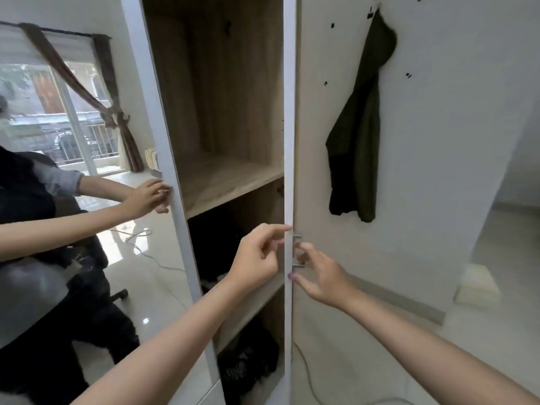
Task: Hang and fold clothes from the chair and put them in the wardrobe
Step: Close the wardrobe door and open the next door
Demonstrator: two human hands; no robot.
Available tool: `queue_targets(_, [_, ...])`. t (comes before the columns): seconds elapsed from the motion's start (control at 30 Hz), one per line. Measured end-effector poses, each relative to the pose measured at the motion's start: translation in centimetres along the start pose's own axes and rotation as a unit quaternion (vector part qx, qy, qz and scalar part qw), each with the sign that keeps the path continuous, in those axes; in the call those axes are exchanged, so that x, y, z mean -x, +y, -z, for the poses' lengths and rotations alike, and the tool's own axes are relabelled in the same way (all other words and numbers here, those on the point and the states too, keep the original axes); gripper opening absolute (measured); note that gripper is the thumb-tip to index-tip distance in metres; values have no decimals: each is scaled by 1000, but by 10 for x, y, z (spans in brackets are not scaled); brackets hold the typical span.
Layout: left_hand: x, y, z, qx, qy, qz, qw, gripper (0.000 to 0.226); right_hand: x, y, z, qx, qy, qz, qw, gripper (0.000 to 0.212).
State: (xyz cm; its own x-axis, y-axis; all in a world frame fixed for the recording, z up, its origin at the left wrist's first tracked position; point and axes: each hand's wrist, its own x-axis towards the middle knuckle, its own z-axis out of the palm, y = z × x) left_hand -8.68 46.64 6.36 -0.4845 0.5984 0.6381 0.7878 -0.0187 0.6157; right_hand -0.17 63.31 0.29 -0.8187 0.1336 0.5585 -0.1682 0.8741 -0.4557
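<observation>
Both hands are at the wardrobe door edge [289, 171]: left hand [257, 258] fingers loosely curled, right hand [318, 276] spread wide beside the metal handle [296, 251], holding nothing.

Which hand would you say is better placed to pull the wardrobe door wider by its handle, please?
Probably the right hand: its fingers are at the metal handle on the door, thumb beneath it. The left hand only touches the door's white edge from the shelf side.
</observation>
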Motion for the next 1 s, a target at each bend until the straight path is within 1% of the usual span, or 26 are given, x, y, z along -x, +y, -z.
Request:
queue_targets(0.13, [-28, 8, -33, 51, -53, -31, 997, 42, 18, 11, 15, 18, 92, -46, 995, 72])
queue_targets(0.2, [-45, 10, -52, 55, -90, -57, 993, 40, 27, 26, 25, 20, 131, -65, 989, 77])
queue_targets(0.3, [-71, 12, -84, 28, -161, -96, 982, 39, 38, 53, 47, 31, 144, -61, 987, 85])
queue_targets(0.4, [-97, 14, -116, -13, -195, -151, 969, 46, 44, 78, 74, 61, 143, -75, 985, 87])
queue_targets(0.47, [-115, 13, -132, -28, -190, -177, 965, 54, 45, 95, 87, 63, 143, -93, 983, 88])
queue_targets(0.53, [-137, 9, -149, -50, -167, -202, 964, 61, 42, 114, 101, 62, 150, -107, 981, 92])
queue_targets(0.67, [-199, -1, -184, -124, -128, -228, 957, 69, 27, 158, 138, 94, 155, -116, 977, 98])
queue_targets(0.8, [-246, -19, -208, -168, -106, -243, 950, 76, 1, 192, 169, 142, 148, -129, 970, 102])
queue_targets(0.9, [-268, -35, -224, -215, -105, -227, 944, 85, -18, 216, 186, 167, 156, -139, 963, 103])
queue_targets(1.0, [-280, -47, -238, -236, -109, -170, 951, 93, -38, 234, 200, 182, 167, -127, 961, 107])
